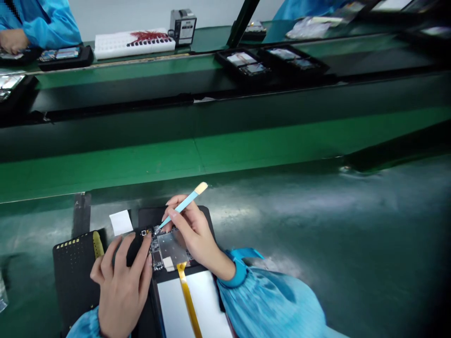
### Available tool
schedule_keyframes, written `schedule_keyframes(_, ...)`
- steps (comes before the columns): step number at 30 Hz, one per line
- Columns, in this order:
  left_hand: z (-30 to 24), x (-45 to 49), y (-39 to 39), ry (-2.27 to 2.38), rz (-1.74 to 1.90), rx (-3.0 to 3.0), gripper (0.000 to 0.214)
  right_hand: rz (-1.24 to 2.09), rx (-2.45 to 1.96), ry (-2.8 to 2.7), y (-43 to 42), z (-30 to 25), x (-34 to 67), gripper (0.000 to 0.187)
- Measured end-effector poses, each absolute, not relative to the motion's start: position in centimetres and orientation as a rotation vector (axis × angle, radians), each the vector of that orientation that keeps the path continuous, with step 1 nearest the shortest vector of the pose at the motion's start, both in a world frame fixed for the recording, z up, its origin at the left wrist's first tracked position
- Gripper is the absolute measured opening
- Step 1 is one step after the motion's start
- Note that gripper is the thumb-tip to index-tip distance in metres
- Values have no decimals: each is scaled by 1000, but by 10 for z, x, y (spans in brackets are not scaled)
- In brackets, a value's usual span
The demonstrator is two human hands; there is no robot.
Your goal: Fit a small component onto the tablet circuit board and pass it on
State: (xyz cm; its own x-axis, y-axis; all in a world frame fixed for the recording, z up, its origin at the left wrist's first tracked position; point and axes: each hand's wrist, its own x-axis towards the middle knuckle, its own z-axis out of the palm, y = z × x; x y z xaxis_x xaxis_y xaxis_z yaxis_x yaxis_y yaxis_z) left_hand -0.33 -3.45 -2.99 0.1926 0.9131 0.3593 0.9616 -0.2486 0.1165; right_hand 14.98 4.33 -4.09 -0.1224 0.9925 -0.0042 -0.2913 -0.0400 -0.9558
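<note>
An opened tablet (pixel 176 300) lies at the near edge of the bench, showing a white battery panel, a yellow flex cable (pixel 188 300) and a circuit board with a metal shield (pixel 169 246). My right hand (pixel 197 234) pinches a light-blue stick tool (pixel 181 206), its tip touching the board's top edge. My left hand (pixel 121 277) rests flat, fingers spread, on the tablet's left side beside a black perforated tray (pixel 73 267).
A small white square (pixel 120 221) lies just beyond the tablet. A green conveyor belt (pixel 246 145) runs across, carrying black trays (pixel 246 65) with devices. A white rack (pixel 134 43) and a grey box (pixel 183 26) stand behind. Another person's blue sleeve (pixel 45 23) shows at the top left.
</note>
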Motion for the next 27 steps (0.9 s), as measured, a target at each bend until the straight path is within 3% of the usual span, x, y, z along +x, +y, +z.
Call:
schedule_keyframes(17,-22,-3,-29,-1708,-441,-2353,30,1448,-853,-857,47,-41,149,18)
schedule_keyframes(27,-27,-15,-33,-1708,-562,-2354,31,1442,-866,-864,47,-42,148,21)
